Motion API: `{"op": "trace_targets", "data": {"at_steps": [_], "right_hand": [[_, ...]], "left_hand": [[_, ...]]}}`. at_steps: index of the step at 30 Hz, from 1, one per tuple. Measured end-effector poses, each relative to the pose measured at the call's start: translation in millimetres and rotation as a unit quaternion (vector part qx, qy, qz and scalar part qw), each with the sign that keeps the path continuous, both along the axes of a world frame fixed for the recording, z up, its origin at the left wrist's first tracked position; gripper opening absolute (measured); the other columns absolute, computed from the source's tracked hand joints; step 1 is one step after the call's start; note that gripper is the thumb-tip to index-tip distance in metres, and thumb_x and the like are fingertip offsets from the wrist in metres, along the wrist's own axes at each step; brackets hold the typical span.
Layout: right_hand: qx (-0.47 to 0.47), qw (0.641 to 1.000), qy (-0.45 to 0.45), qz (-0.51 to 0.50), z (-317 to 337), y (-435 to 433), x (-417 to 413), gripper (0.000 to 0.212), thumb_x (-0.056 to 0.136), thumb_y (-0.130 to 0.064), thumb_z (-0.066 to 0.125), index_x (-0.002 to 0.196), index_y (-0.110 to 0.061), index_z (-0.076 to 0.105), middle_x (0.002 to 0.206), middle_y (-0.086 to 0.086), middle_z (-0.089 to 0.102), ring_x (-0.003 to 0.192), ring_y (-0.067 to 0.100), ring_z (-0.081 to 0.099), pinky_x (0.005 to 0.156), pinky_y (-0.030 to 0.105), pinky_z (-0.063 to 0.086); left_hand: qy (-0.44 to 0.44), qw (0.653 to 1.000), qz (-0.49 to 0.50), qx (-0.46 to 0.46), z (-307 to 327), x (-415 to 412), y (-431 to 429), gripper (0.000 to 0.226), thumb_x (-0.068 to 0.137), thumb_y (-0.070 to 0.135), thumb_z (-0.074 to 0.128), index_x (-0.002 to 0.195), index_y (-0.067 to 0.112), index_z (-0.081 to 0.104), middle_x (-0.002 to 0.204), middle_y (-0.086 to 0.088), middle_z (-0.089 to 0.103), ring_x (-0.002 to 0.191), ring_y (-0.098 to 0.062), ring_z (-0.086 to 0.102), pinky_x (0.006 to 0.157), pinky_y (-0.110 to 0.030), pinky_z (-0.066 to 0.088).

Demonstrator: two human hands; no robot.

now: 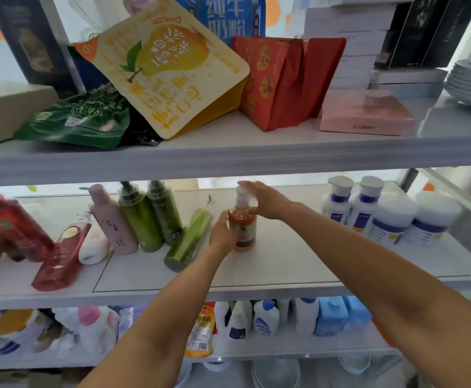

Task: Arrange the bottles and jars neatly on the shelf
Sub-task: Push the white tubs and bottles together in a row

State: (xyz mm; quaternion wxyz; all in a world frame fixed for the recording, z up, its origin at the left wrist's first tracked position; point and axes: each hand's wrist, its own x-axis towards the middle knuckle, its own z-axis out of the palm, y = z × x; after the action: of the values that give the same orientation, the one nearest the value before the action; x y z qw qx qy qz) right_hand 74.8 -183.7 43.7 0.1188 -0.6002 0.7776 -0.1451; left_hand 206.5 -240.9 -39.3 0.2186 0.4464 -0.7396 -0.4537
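Middle shelf [298,261], seen from above my hands. The orange pump bottle [242,229] stood upright near the centre of the shelf, held on both sides. My left grip [223,231] was closed round its body from the left, fingers curled against the label. My right grip [265,201] lay over the white pump head, fingers across the top and thumb against the neck. Just left of the bottle, a green bottle [189,239] lay tipped on its side. Further left stood two upright green bottles [153,217] and a pink bottle [111,217], with a red bottle [60,253] lying flat. To the right, well apart, stood white jars [410,217].
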Motion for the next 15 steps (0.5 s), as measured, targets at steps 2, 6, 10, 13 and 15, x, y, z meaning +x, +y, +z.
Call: {"op": "trace_targets", "data": {"at_steps": [2, 6, 10, 13, 15], "right_hand": [[-0.014, 1.000, -0.018, -0.019, 1.3, -3.5, 1.6, 0.056, 0.088, -0.028, 0.060, 0.136, -0.020, 0.034, 0.126, 0.012, 0.056, 0.106, 0.030, 0.057, 0.090, 0.041, 0.048], [-0.014, 0.997, 0.061, -0.037, 14.3, 4.1, -8.4, 0.027, 0.093, -0.023, 0.044, 0.116, -0.009, 0.047, 0.104, 0.014, 0.060, 0.097, 0.033, 0.056, 0.081, 0.037, 0.043], [0.046, 0.991, 0.121, -0.016, 30.8, 30.0, -49.0, 0.027, 0.093, -0.015, 0.042, 0.066, -0.018, 0.037, 0.088, 0.005, 0.050, 0.082, 0.022, 0.048, 0.077, 0.033, 0.042], [0.039, 0.989, 0.139, -0.037, 32.8, 48.3, -74.8, 0.023, 0.093, -0.015, 0.043, 0.070, -0.018, 0.042, 0.086, 0.005, 0.053, 0.079, 0.019, 0.049, 0.080, 0.033, 0.046], [0.039, 0.988, 0.142, -0.052, 32.3, 53.5, -89.6, 0.017, 0.091, -0.014, 0.044, 0.075, -0.016, 0.047, 0.089, 0.007, 0.059, 0.078, 0.019, 0.049, 0.081, 0.035, 0.048]], "left_hand": [[0.012, 1.000, 0.004, 0.004, 0.9, -7.5, -0.2, 0.071, 0.073, 0.008, 0.077, 0.134, 0.013, 0.041, 0.120, -0.010, 0.058, 0.108, -0.027, 0.055, 0.086, -0.033, 0.046], [0.001, 0.999, -0.016, -0.029, 0.3, -29.9, 3.5, 0.067, 0.065, 0.013, 0.083, 0.123, 0.010, 0.050, 0.111, -0.013, 0.063, 0.103, -0.033, 0.058, 0.086, -0.039, 0.050], [-0.009, 0.996, -0.065, -0.054, 1.4, -70.8, 21.1, 0.064, 0.068, 0.017, 0.083, 0.123, 0.010, 0.051, 0.114, -0.012, 0.063, 0.104, -0.032, 0.058, 0.088, -0.039, 0.050], [-0.004, 0.995, -0.090, -0.047, 1.1, -100.6, 33.2, 0.066, 0.070, 0.015, 0.081, 0.127, 0.011, 0.050, 0.117, -0.012, 0.062, 0.108, -0.031, 0.057, 0.090, -0.037, 0.049], [0.000, 0.995, -0.095, -0.039, 1.6, -115.0, 40.3, 0.066, 0.071, 0.013, 0.080, 0.129, 0.010, 0.049, 0.120, -0.012, 0.061, 0.110, -0.030, 0.056, 0.093, -0.036, 0.048]]}}
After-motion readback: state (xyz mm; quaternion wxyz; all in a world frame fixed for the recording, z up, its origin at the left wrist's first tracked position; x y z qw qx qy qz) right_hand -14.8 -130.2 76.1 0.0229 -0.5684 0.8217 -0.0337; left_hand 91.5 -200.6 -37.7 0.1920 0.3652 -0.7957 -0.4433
